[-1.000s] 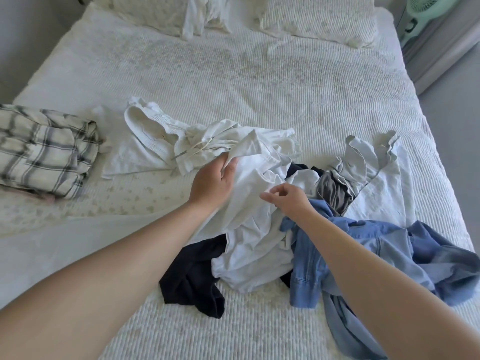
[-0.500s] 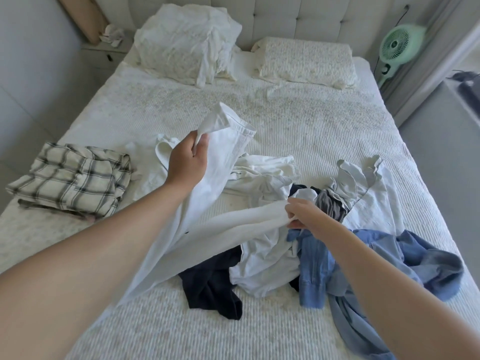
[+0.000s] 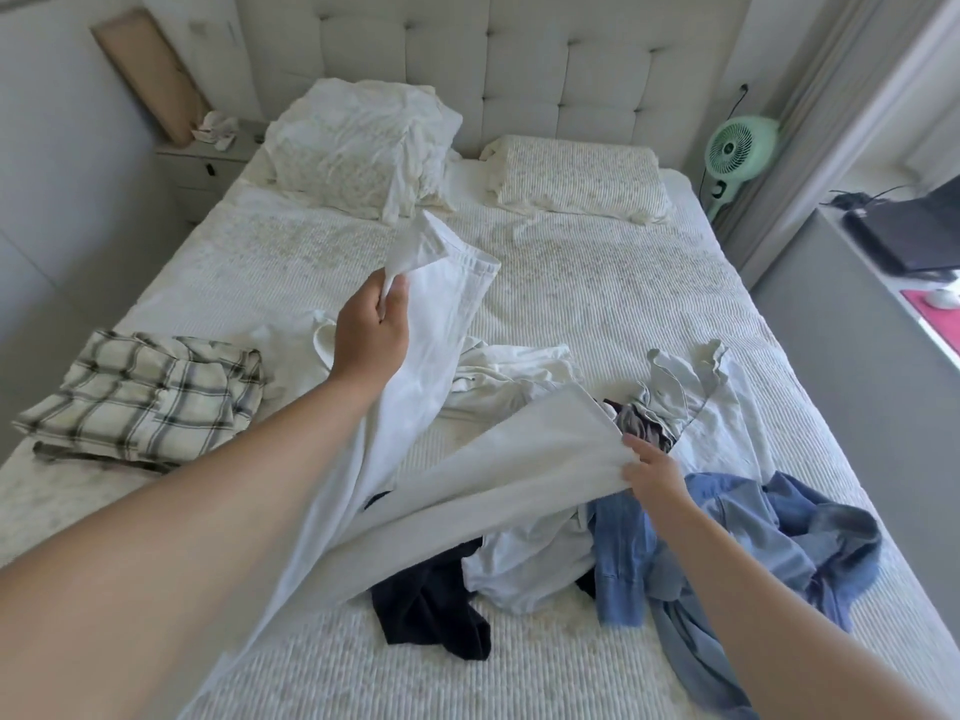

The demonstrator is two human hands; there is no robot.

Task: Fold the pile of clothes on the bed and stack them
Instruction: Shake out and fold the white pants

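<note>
My left hand [image 3: 370, 335] grips one end of a pair of white trousers [image 3: 431, 356] and holds it up above the bed [image 3: 597, 304]. My right hand [image 3: 652, 472] pinches the end of the other leg, low over the pile. Under the trousers lies the loose pile: a blue denim shirt [image 3: 748, 532], a black garment [image 3: 431, 600], a white top [image 3: 524, 569], a cream garment [image 3: 514, 366] and a pale frilled piece [image 3: 685, 392]. A folded plaid shirt [image 3: 140, 397] lies at the bed's left edge.
Two pillows [image 3: 358, 148] sit at the headboard. A nightstand [image 3: 208, 163] stands at the back left and a green fan [image 3: 737, 148] at the back right. A grey ledge [image 3: 883, 314] with a dark laptop runs along the right side of the bed.
Both hands have lifted the white trousers out of the pile. My left hand rose up and away from me, while my right hand drew the other leg to the right.
</note>
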